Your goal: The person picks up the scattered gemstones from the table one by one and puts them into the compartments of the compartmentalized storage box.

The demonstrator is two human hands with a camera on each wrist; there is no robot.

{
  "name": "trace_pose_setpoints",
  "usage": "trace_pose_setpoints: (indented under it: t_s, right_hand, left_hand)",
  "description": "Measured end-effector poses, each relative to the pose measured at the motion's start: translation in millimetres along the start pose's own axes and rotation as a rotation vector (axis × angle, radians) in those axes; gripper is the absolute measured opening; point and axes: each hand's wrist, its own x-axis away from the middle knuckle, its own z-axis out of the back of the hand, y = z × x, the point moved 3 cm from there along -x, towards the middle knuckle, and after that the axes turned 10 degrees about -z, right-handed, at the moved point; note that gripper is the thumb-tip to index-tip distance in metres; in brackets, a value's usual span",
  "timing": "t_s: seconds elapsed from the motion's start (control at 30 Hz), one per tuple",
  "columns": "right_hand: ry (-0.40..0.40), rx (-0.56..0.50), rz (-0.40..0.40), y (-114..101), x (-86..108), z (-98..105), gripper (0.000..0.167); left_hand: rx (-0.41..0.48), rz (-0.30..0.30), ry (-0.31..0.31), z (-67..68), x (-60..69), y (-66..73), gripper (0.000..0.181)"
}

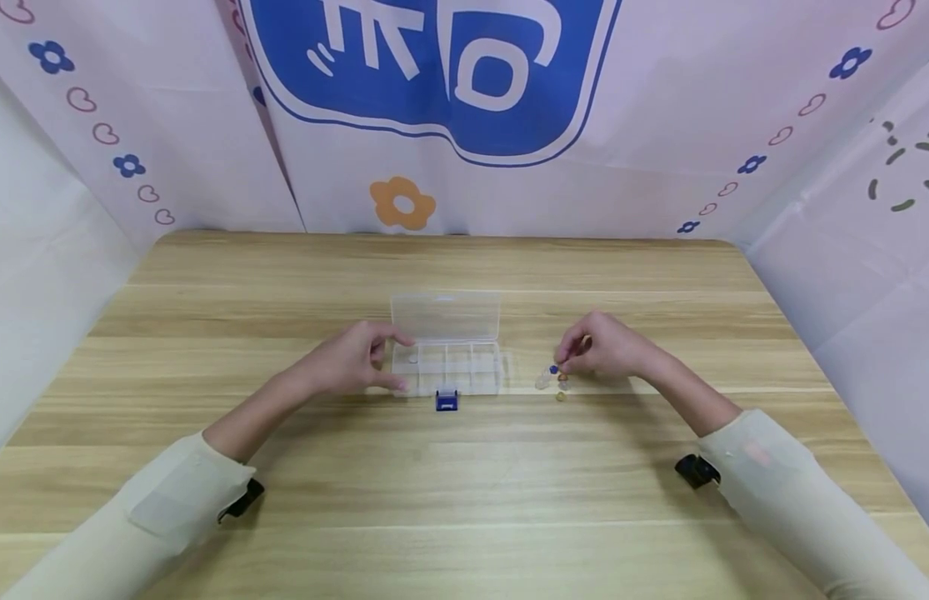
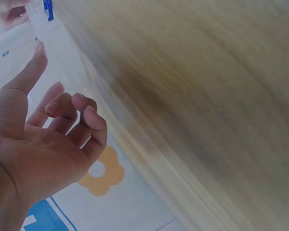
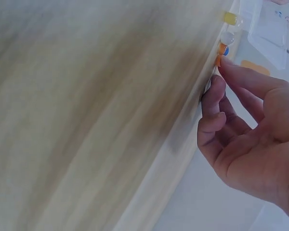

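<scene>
A clear plastic compartment box [image 1: 458,367] lies on the table with its lid [image 1: 445,317] raised at the back and a blue latch [image 1: 447,401] in front. One small clear piece [image 1: 413,360] sits in its back-left compartment. My left hand [image 1: 359,360] holds the box at the left end, thumb at the front corner, index finger at the back. Beside several small beads, my right hand [image 1: 601,348] has its fingertips down close to a blue bead [image 1: 554,369] and an orange bead [image 3: 222,48]. Whether it pinches one is hidden. A yellow bead [image 3: 230,18] and a clear bead [image 3: 227,38] lie nearby.
The wooden table [image 1: 464,492] spreads around the box and beads. White printed cloth [image 1: 546,200] hangs behind the table's back edge, with more white cloth at both sides.
</scene>
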Motion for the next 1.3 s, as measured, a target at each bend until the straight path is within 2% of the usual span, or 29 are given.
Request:
trace_pose_setpoints:
  t_s: [0.5, 0.67, 1.03, 1.3]
  right_hand:
    - [-0.014, 0.039, 0.025, 1.9, -1.7, 0.4, 0.009]
    - [-0.012, 0.025, -0.004, 0.7, -0.6, 0.9, 0.008]
    - [0.054, -0.002, -0.047, 0.2, 0.4, 3.0, 0.007]
    - [0.098, -0.004, 0.009, -4.1, 1.3, 2.8, 0.007]
  left_hand:
    - [0.009, 0.006, -0.007, 0.4, -0.8, 0.7, 0.058]
    - [0.006, 0.004, -0.005, 0.2, -1.3, 0.6, 0.058]
    - [-0.007, 0.015, -0.008, -0.2, -2.4, 0.0, 0.058]
    - [-0.009, 0.011, -0.008, 0.1, -1.6, -0.5, 0.059]
